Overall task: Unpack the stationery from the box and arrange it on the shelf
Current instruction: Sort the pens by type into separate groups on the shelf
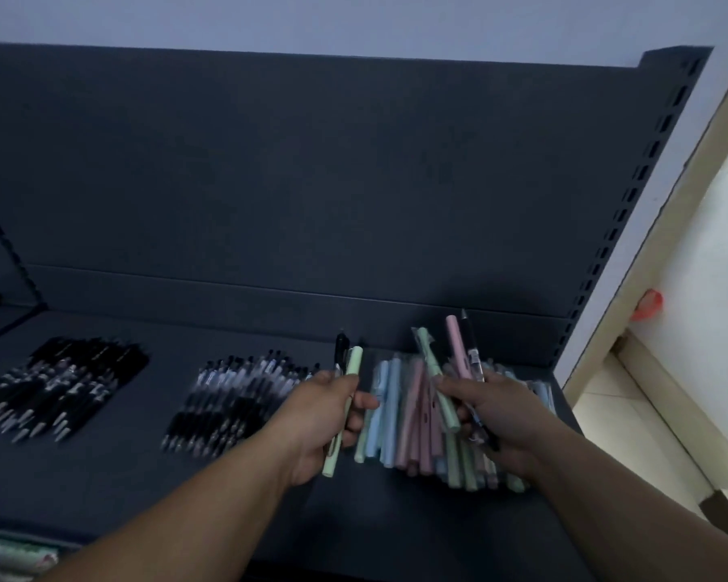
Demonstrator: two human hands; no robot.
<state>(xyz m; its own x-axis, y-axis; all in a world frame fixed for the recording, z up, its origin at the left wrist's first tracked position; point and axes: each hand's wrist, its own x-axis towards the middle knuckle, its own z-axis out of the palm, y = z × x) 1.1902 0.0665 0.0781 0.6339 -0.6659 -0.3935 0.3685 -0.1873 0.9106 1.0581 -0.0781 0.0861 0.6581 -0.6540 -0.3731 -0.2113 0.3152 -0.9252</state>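
Left hand [320, 417] is clenched around two pens, a light green pen [352, 363] and a black pen [341, 346], both pointing up and away from the person. The right hand [501, 413] grips three more fanned upward: a second green pen [431, 359], a pink pen [457, 346] and a clear-barrelled pen [472, 346] with a black cap. Both hands hover just above a pile of pastel pens [396, 413] in blue, pink and green, which lies on the shelf [186, 497].

That shelf is a dark grey deck with a matching back panel [312, 182] and a slotted upright [648, 161] on the right. A pale wall [312, 18] shows above it. Pale floor tiles [648, 413] lie to the right, past a cream frame, with a small orange-red object [648, 305] next to it.

The pastel pile sits near the deck's right end, close under the upright. A pile of black-and-clear pens [236, 396] lies just left of the left hand, and a pile of black pens [64, 384] lies further left, apart from it. A strip of bare deck separates those two piles, and a wider bare band runs along the front edge beneath the forearms.

Counted: three piles on the deck, two pens in the left hand and three in the right. The piles are too blurred to count pen by pen.
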